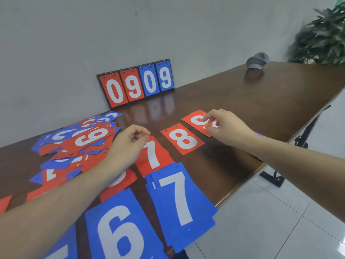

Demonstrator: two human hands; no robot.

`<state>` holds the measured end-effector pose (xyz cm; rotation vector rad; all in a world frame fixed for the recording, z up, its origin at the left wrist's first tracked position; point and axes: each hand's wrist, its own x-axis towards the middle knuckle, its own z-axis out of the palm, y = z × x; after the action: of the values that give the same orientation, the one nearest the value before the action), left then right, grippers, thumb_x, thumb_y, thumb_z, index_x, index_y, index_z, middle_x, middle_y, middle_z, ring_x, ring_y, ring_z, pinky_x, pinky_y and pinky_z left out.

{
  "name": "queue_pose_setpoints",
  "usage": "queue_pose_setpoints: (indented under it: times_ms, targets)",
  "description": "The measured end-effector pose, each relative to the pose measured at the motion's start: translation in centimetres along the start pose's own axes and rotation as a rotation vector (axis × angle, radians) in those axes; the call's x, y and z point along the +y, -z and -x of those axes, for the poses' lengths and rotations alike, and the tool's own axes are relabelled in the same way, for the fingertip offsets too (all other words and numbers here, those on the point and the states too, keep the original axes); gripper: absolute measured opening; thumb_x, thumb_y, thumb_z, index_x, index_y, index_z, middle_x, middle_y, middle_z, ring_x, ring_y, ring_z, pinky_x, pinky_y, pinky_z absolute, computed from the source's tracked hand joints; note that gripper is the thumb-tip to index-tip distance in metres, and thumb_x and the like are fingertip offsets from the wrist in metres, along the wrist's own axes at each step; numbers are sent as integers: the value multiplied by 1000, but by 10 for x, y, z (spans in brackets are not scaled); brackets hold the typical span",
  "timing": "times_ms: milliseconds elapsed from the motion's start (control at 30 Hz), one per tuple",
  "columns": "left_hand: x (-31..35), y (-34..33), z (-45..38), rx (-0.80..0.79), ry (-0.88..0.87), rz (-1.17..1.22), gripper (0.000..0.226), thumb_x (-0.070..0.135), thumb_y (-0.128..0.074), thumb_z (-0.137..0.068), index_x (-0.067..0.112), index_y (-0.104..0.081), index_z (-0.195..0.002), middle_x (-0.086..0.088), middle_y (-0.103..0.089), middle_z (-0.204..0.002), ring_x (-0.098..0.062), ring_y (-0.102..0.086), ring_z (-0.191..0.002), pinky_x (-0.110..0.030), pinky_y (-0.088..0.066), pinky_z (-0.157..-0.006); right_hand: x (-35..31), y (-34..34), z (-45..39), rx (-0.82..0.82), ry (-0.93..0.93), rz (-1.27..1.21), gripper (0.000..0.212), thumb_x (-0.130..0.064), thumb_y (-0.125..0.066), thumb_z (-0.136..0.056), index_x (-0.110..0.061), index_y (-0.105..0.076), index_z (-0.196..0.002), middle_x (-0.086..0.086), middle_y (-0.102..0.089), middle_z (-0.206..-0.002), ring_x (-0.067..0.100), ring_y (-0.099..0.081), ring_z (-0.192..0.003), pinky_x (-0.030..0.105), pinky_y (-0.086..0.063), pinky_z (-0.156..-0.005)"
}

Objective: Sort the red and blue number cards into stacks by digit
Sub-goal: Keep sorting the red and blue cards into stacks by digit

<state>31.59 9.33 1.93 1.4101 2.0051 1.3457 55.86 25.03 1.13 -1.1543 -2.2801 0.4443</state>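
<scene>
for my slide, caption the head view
Left hand pinches a red 7 card; right hand sets down another red card.

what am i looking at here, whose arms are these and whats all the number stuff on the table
There is one picture, from a camera worn on a person's head, so the arms are their own. No machine is involved. On the brown table lie red and blue number cards: an unsorted heap on the left, and laid-out cards such as a red 8 and blue 7. The left hand pinches the top of a red 7. The right hand touches another red card. A flip scoreboard leans on the wall.
</scene>
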Motion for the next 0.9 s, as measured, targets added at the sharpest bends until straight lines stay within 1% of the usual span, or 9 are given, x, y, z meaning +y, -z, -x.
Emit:
queue_pose_setpoints:
  times_ms: [133, 233, 333, 467, 600, 700, 767, 867, 900]
  targets:
    - [-24, 39, 1, 54, 0, -57, 13, 15, -62, -96, 26, -67, -92, 5, -67, -91, -9, -62, -85, -14, -45, -68, -48, -32, -14, -47, 77, -58, 15, -24, -62, -93, -35, -62, -103, -11, -58, -99, 9, -55, -90, 27, -46, -75]
    - [-49, 74, 1, 106, 10, -67, 19, 11, -62, -95, 28, -67, -88, 6, -68, -90, -7, -61, -84, -16, -43, -72, -82, -59, -24, -86, 146, -114, 17, -21, -63, -92, -36, -61, -97, -10, -62, -98, 4, -55, -87, 25, -45, -81]
    - [-76, 109, 1, 153, 3, -84, 25, 7, -61, -95, 29, -64, -84, 12, -65, -83, 2, -57, -72, -18, -42, -70, -115, -85, -34, -149, 183, -150, 16, -20, -63, -92, -35, -62, -97, -10, -62, -97, 3, -57, -86, 24, -46, -82]
    - [-107, 156, 2, 184, -15, -197, 25, 7, -61, -94, 30, -63, -86, 16, -67, -89, 4, -60, -82, -6, -42, -76, -156, -117, -48, -227, 216, -173, 15, -19, -60, -93, -31, -64, -100, -11, -61, -95, -1, -55, -82, 23, -48, -81]
    - [-138, 196, -3, 154, 8, -359, 24, 8, -61, -94, 31, -61, -94, 13, -65, -94, -7, -61, -86, -13, -45, -78, -192, -147, -61, -256, 265, -159, 15, -20, -60, -92, -34, -62, -97, -8, -60, -97, 4, -56, -81, 28, -50, -82]
    - [-153, 212, -11, 145, -11, -436, 22, 8, -63, -93, 27, -61, -105, 13, -62, -99, -5, -59, -87, -3, -39, -77, -214, -165, -71, -285, 298, -115, 20, -19, -61, -93, -31, -66, -108, -8, -58, -96, 8, -55, -86, 33, -52, -87]
    - [-162, 218, -17, 99, -70, -508, 24, 12, -62, -96, 22, -64, -118, 14, -61, -111, -1, -56, -100, 1, -36, -88, -225, -175, -76, -301, 321, -71, 30, -20, -59, -94, -28, -66, -122, -9, -55, -96, 10, -53, -94, 33, -50, -90]
    - [-176, 221, -23, -10, -121, -628, 39, 30, -54, -99, 19, -56, -137, 6, -54, -141, -10, -45, -134, -25, -31, -116, -237, -189, -84, -296, 358, -8, 37, -27, -55, -98, -28, -60, -135, -5, -54, -111, 16, -49, -115, 32, -44, -100]
    - [-177, 220, -22, -29, -104, -622, 40, 31, -53, -102, 19, -54, -140, 6, -50, -147, -10, -38, -140, -26, -26, -118, -241, -194, -87, -290, 366, 10, 38, -31, -54, -100, -28, -58, -138, -2, -55, -119, 19, -47, -122, 34, -41, -104]
